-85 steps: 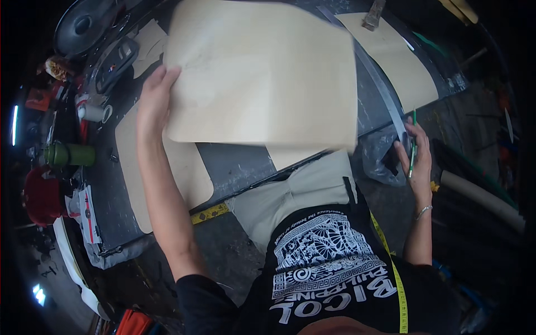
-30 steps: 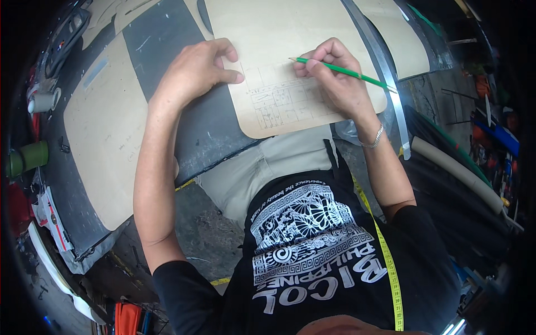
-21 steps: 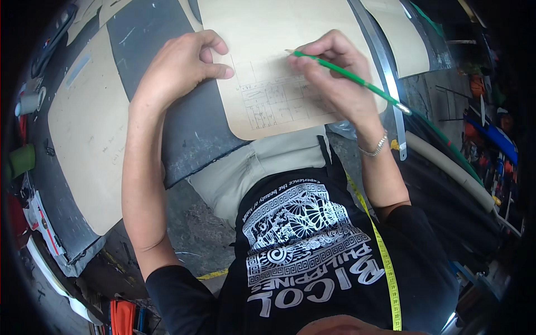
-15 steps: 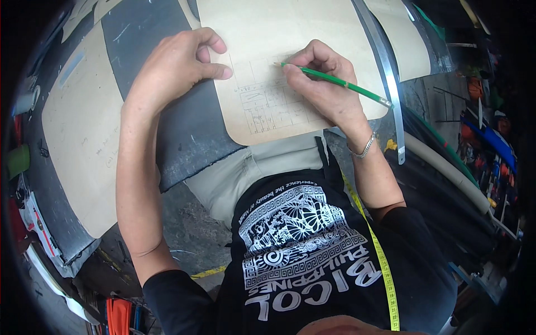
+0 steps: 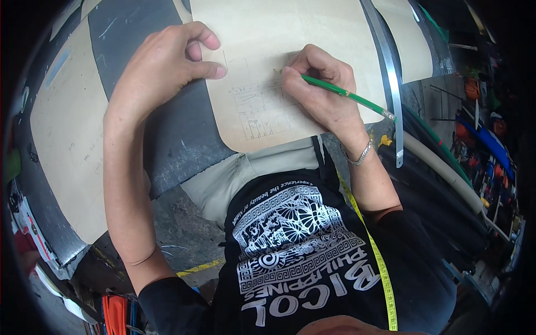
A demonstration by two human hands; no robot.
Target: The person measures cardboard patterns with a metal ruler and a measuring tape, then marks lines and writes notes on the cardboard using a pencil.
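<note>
My right hand [image 5: 324, 84] is closed around a green pencil [image 5: 349, 95], its point just at the surface of a large tan paper sheet [image 5: 312, 33] with rounded corners. Faint pencil lines form a small grid-like drawing [image 5: 254, 103] on the sheet, left of my right hand, which hides part of it. At the sheet's left edge rests my left hand [image 5: 167, 61], thumb and curled fingers apart, the thumb tip touching the paper. A silver metal ruler [image 5: 395, 95] lies along the sheet's right side.
Beneath the papers is a dark work surface [image 5: 178, 123]. Another tan sheet [image 5: 70, 134] lies at the left, and one more [image 5: 402, 33] at the far right. A yellow tape measure [image 5: 379, 262] hangs over my black shirt. Long rolls [image 5: 441, 167] lean at the right.
The view has shifted a little, so the table and sheet appear farther left and lower. The pencil tip has moved slightly right over the sheet. My left hand keeps its place at the edge.
</note>
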